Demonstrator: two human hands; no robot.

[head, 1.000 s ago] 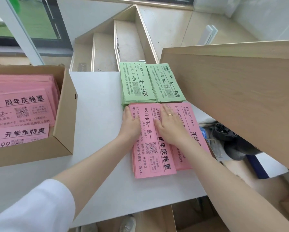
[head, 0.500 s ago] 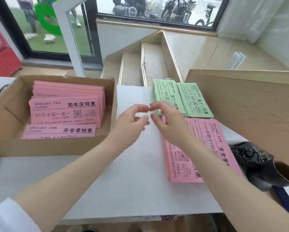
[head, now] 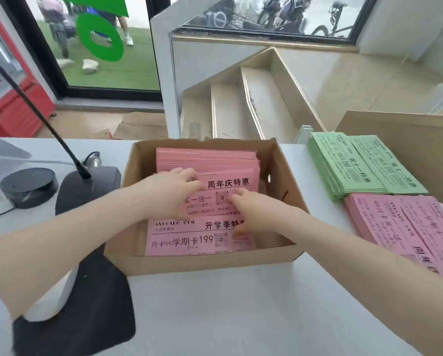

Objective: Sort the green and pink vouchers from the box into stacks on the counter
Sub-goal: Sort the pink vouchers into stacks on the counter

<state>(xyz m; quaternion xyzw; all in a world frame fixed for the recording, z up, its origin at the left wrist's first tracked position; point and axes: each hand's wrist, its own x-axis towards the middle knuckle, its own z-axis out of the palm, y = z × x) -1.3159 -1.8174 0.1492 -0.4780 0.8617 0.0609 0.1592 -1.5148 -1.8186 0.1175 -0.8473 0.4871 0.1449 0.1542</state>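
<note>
- I am reaching both hands into the cardboard box point(head: 279, 160), where the pink vouchers point(head: 207, 160) are lying in a thick pile, with a second, lower bundle point(head: 189, 240) at the near end.
- My left hand point(head: 174, 191) is lying on the upper pile, fingers curving down over the top sheets; I am judging that it is steadying or gathering them so a batch lifts cleanly.
- My right hand point(head: 251, 209) is lying on the same pile near its right end, fingers bent onto the paper; whether it is pinching a sheet I cannot tell.
- No green vouchers are showing in the box, so I am judging that pink ones are what is left to move.
- On the counter point(head: 241, 317), to the right of the box, two green stacks point(head: 364, 170) are lying side by side, and two pink stacks point(head: 405, 227) are lying just in front of them, colours kept apart.
- To the left, a desk microphone point(head: 87, 186) and a round black puck point(head: 27, 186) are standing clear of the sorting space.
</note>
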